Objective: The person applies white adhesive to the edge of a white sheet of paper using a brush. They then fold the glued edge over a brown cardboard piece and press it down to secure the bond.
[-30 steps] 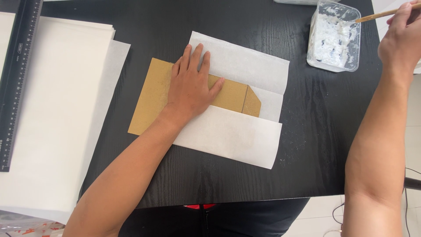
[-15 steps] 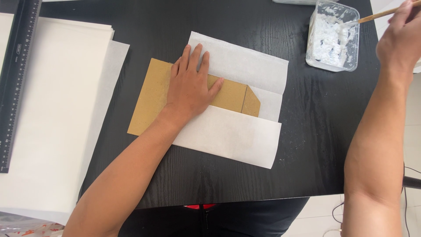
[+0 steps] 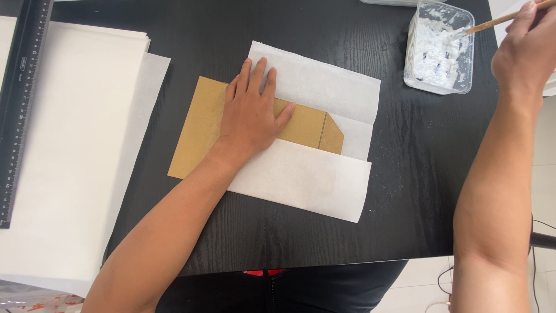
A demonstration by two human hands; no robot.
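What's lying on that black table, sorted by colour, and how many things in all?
White: 3 - paper stack, folded sheet, paste
Brown: 2 - card, stick
Black: 1 - ruler
Clear: 1 - tub
Total: 7
The left hand presses the card; the right hand holds the stick.

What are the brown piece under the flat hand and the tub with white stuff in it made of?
Brown piece: probably matte cardboard, stiff with a creased flap. Tub: clear, likely plastic, since the white paste shows through. The left hand presses the piece.
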